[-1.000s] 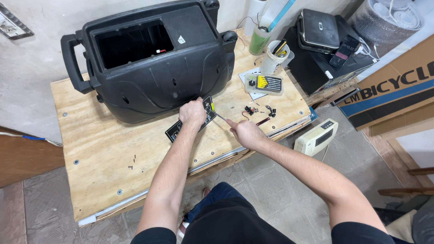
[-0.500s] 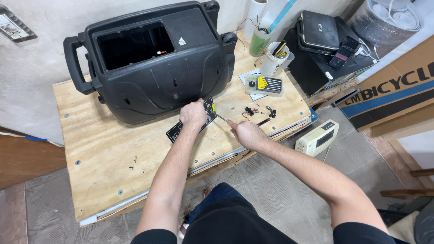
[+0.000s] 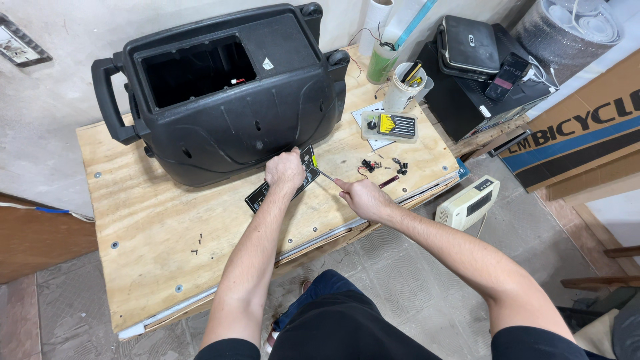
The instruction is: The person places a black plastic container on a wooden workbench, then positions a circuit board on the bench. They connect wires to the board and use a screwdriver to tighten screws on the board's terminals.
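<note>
**Black panel pinned flat, tool tip at its edge**

Plywood makes up the counter [image 3: 153,267] under your work, and the flat black control panel [image 3: 283,181] lies on it just in front of the big black speaker cabinet [image 3: 227,100]. Your left hand [image 3: 285,172] presses down on the panel's middle, fingers curled over it, which seems meant to keep it from sliding. Your right hand [image 3: 363,198] is closed around the handle of a slim screwdriver [image 3: 327,177], shaft angled low so its tip meets the panel's right end beside a small yellow mark.

The cabinet sits with its rectangular opening facing up; inside you can see only dark hollow and a small red bit of wire. Behind the panel's right end, a clear bit case [image 3: 390,125] with a yellow insert rests on a white sheet. A white cup [image 3: 405,90] holds pens or tools, and a green cup [image 3: 382,65] stands beyond it. Loose black screws [image 3: 198,244] lie near your left forearm, and small dark parts [image 3: 381,167] are scattered just past your right hand.
</note>
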